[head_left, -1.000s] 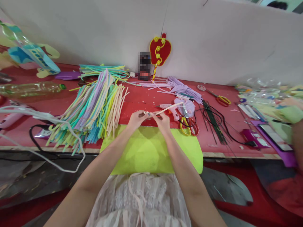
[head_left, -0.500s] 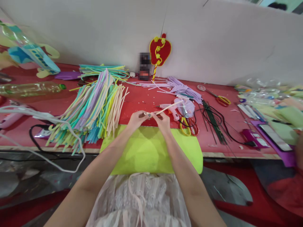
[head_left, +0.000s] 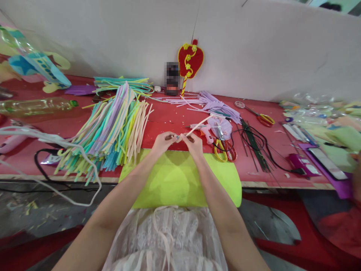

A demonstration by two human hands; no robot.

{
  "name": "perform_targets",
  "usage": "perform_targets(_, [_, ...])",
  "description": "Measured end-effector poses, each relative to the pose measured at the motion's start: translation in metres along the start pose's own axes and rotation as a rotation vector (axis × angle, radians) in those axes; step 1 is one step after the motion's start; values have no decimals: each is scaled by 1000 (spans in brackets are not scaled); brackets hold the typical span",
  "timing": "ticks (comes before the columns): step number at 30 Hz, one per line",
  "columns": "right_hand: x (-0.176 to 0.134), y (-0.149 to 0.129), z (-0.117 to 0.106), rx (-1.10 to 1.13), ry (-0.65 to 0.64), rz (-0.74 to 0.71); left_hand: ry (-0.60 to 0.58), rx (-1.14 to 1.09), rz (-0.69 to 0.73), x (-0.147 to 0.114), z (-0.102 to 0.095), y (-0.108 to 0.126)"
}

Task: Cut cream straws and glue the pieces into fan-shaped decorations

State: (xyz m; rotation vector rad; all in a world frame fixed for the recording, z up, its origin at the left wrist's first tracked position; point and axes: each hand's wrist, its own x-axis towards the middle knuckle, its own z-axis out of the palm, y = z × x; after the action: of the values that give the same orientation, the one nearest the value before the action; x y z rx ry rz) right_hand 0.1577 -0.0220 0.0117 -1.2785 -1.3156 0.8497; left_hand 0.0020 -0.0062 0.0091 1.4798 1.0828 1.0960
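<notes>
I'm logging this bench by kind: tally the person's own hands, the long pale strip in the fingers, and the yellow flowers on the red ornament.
Own hands: 2
Long pale strip: 1
Yellow flowers: 5
Total: 8

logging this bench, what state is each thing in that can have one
left hand, pinched shut, contents unclear
right hand, pinching the pale strip
pale strip, held, outer end free
bottle, capped, lying on its side
pink glue gun, lying down
red ornament, upright
lime sheet, overhanging the table
</notes>
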Motion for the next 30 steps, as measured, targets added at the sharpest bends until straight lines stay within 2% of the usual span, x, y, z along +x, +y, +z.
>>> perform_targets(12, [0, -1, -1, 42, -9, 17, -38, 13, 8, -1, 1, 1])
perform_targets(20, [2, 2, -1, 36, -47, -1, 46, -73, -19, 0, 0, -4])
perform_targets(30, [1, 1, -1, -13, -17, -7, 16, -6, -65, -1, 0, -3])
